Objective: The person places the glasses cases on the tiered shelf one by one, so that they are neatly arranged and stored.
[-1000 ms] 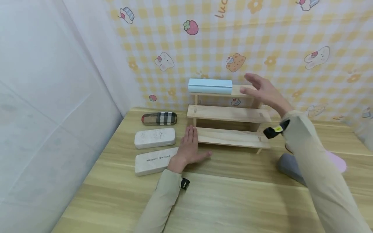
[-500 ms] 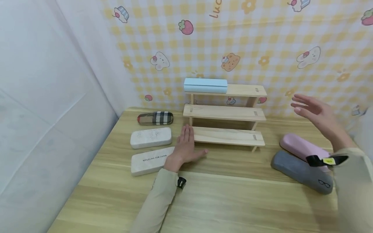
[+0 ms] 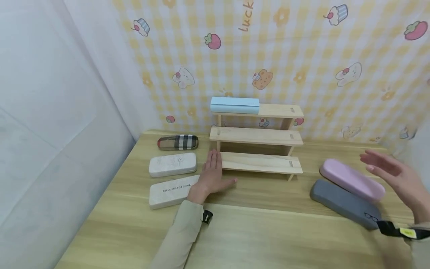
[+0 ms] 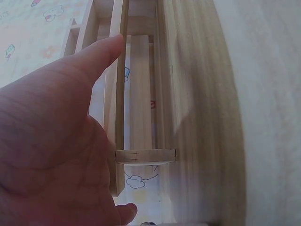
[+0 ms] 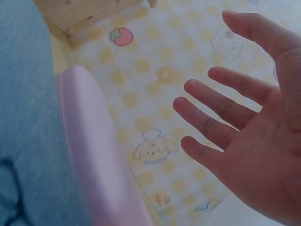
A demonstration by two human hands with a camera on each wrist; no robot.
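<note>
While the left hand [image 3: 211,180] rests, fingers straight, against the left end of the lowest step of the wooden stand [image 3: 262,163] at mid-frame, the right hand [image 3: 401,181] hangs at the right edge, fingers spread wide and holding nothing, just beside the pink case [image 3: 352,180]. That one lies aslant on the counter [image 3: 255,243], right of the stand, and right in front of it, at the same slant, it's the grey case [image 3: 342,203] with glasses drawn on its end! Up on the top step, left end, sits the light blue case [image 3: 235,105]. Over to the left of the frame, three in a column: plaid case [image 3: 178,142] farthest back, patterned white case [image 3: 173,164] in the middle, lettered white case [image 3: 171,191] nearest, its right end partly hidden by the left hand. Yellow-checked cloth [image 3: 292,52] fills the upper frame.
</note>
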